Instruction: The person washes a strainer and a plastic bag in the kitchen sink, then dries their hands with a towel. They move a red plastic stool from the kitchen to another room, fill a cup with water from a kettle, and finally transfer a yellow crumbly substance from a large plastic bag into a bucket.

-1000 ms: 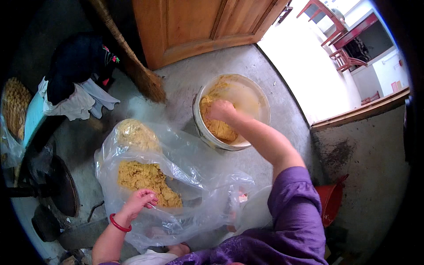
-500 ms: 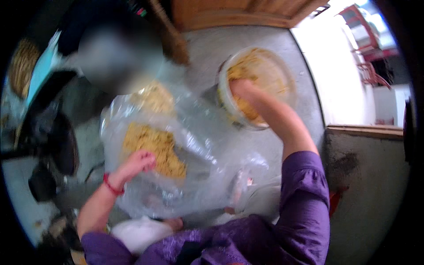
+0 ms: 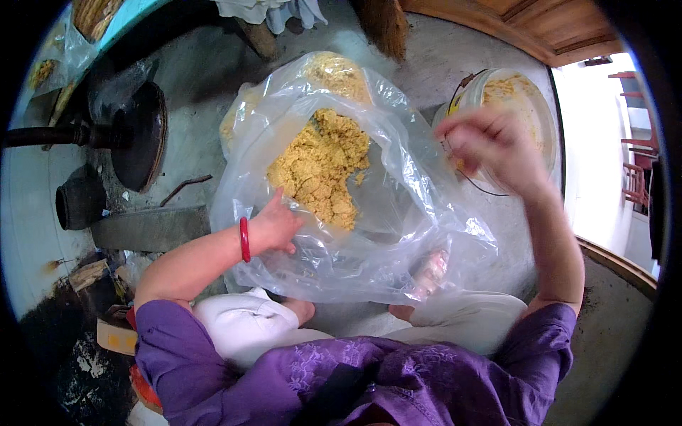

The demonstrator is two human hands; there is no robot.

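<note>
A large clear plastic bag (image 3: 398, 213) lies spread open on the floor between my feet. Inside it is a heap of yellow, crumbly mash (image 3: 323, 167). My left hand (image 3: 277, 226), a red bangle at its wrist, rests on the bag's near-left edge with its fingers apart, beside the heap. To the right stands a white bucket (image 3: 550, 131) with yellow mash stuck to its inner wall. My right hand (image 3: 501, 145) is raised in front of the bucket's near-left rim. Its fingers look curled but are smeared by motion, so whether they hold anything is unclear.
Beyond the heap, more yellow mash (image 3: 337, 74) shows through plastic. A dark round metal piece on a pole (image 3: 138, 135) and a black pot (image 3: 79, 202) are at the left. A broom (image 3: 383, 28) and wooden door (image 3: 518, 25) are at the back; a doorway opens right.
My right hand has come up out of the bucket. My left hand's fingers have spread at the bag's edge. The whole view has shifted, with the bucket now farther right.
</note>
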